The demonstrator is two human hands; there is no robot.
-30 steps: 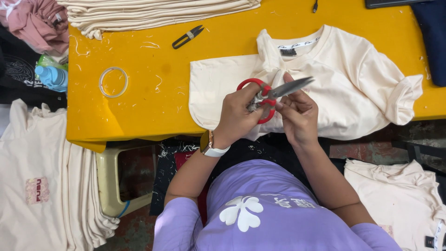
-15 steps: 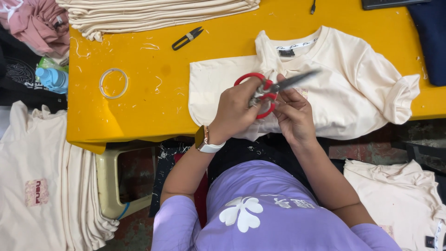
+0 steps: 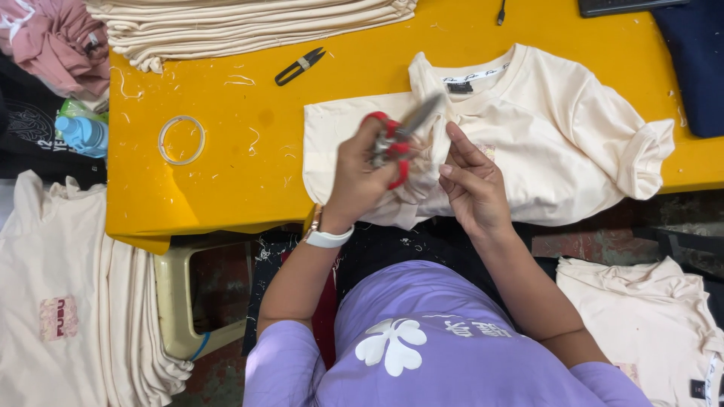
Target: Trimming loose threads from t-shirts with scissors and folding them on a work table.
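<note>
A cream T-shirt lies spread on the yellow table, its collar toward the far side. My left hand, with a white watch on the wrist, grips red-handled scissors; the blades are blurred and point up and to the right over the shirt's left sleeve area. My right hand rests on the shirt just right of the scissors, fingers pinching a fold of the fabric near the table's front edge.
Black thread snips and a clear tape ring lie on the table's left part. Folded cream shirts are stacked at the back. More cream shirts pile at the lower left and one at the lower right. A dark blue garment lies at the far right.
The scissors have swung from lying nearly level to tilted upward, and my left hand has shifted slightly left. My right hand has stayed on the fabric.
</note>
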